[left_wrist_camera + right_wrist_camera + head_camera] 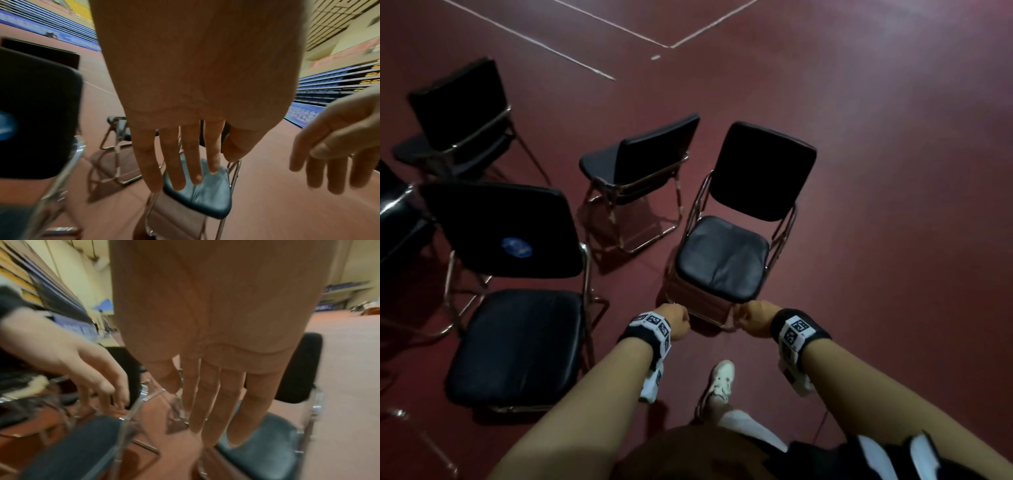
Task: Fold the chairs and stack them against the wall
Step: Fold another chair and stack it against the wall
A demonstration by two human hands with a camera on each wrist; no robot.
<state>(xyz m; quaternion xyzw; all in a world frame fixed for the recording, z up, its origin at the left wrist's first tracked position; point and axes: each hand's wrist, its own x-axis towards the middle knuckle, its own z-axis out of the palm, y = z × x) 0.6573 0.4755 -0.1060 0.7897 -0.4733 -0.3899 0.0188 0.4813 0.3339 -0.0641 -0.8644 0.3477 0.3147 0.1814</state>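
An unfolded black padded chair with a chrome frame stands on the red floor right in front of me, its seat facing me. My left hand and right hand hover side by side just short of the seat's front edge, touching nothing. In the left wrist view my left hand has its fingers straight above the seat. The right wrist view shows my right hand the same way over the seat. Neither hand holds anything.
Several more unfolded black chairs stand to the left: one with a blue sticker close by, one turned sideways, one further back. White lines cross the red floor on the right. My white shoe is below the hands.
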